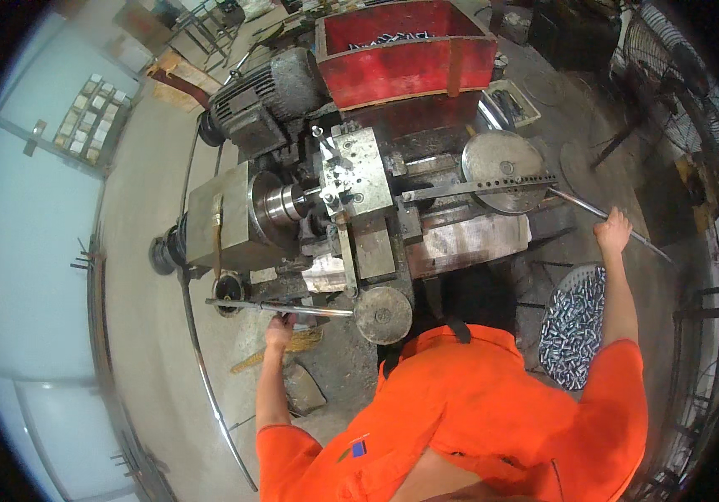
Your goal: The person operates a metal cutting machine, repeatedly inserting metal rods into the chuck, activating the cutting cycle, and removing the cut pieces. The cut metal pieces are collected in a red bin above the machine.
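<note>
My left hand [279,330] is closed just below a horizontal metal bar [313,310] on the near left of a small lathe; what its fingers hold is hidden. My right hand [613,231] is wrapped round a long, shiny lever rod [581,202], which slopes out from a round metal disc [503,163] on the machine's right side. Between the hands, a steel tool block [358,171] faces the chuck [280,203]. A thin piece sticks out of the chuck toward the block. A smaller round disc [383,315] sits at the bar's right end.
A red bin [405,74] with metal pieces stands behind the machine. To my right, a white basket [591,274] is heaped with small shiny metal parts. An electric motor [267,94] is at the back left, a fan [677,79] at the far right. A long rod [200,368] crosses the floor.
</note>
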